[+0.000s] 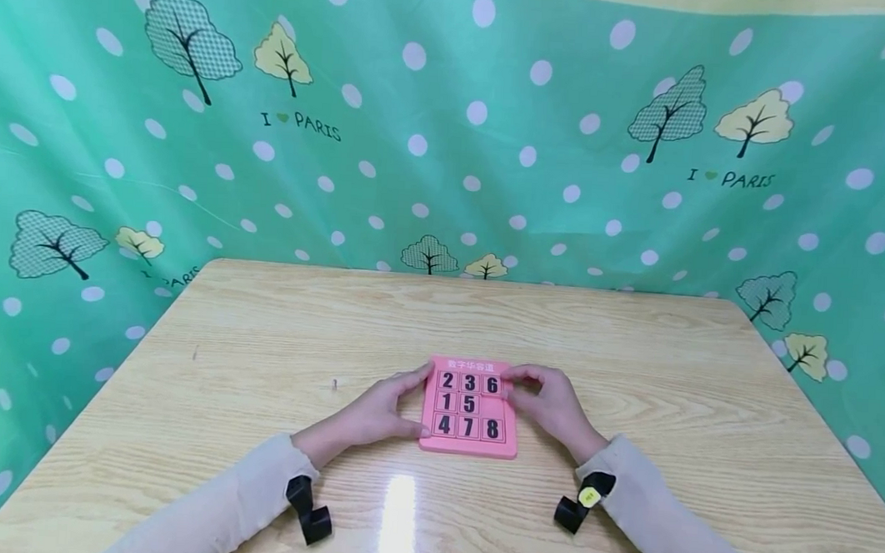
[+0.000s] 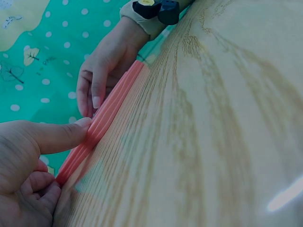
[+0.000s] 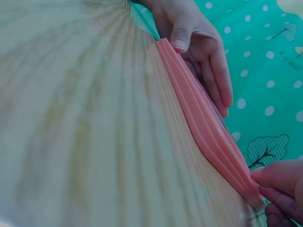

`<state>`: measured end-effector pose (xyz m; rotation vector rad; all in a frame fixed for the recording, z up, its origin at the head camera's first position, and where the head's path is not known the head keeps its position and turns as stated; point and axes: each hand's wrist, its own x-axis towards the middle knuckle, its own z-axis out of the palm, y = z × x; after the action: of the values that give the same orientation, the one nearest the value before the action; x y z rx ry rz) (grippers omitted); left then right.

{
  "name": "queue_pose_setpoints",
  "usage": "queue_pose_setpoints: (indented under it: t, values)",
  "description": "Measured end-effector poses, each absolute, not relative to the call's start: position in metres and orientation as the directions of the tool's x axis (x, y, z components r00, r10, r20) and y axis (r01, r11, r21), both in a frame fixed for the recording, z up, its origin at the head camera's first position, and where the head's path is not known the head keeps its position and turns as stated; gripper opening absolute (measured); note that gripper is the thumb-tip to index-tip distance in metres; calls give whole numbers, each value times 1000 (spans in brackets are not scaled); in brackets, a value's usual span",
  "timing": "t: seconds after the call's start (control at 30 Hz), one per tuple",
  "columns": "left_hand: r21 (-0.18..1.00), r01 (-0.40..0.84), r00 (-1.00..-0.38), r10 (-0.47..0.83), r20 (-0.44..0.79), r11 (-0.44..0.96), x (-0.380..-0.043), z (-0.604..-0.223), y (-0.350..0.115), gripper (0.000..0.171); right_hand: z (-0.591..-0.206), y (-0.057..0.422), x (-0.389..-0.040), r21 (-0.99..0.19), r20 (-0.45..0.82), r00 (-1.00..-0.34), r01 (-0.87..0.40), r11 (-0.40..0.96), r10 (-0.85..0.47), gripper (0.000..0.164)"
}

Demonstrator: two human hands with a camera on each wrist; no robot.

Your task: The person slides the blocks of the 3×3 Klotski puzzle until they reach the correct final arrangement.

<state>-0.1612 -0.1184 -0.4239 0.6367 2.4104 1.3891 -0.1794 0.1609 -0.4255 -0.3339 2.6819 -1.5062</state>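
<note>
A pink number slide puzzle (image 1: 467, 447) lies flat on the wooden table. Its tiles read 2, 3, 6 along the top, 1 and 5 in the middle row, and 4, 7, 8 at the bottom; the slot under the 6 tile (image 1: 492, 385) is bare. My left hand (image 1: 383, 407) holds the puzzle's left edge, thumb near the bottom corner and fingers near the top one. At the upper right edge, beside the 6, my right hand (image 1: 552, 403) pinches the frame with thumb and forefinger. Both wrist views show the puzzle's pink side (image 2: 102, 120) edge-on, its tile faces hidden.
The light wood table (image 1: 297, 319) spreads around the puzzle on all sides. Behind it hangs a green dotted cloth (image 1: 452, 85) printed with trees. A bright light reflection (image 1: 398, 520) shows near the front. Each wrist wears a black camera strap (image 1: 301, 495).
</note>
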Motion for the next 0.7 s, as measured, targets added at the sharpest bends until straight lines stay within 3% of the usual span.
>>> queue_pose_setpoints:
  t: [0.7]
  values:
    - [865,245,-857,515,-17,437,-163,-427,-119,95,-426,166,-161,-843,62,-965,-188,505,-256,24]
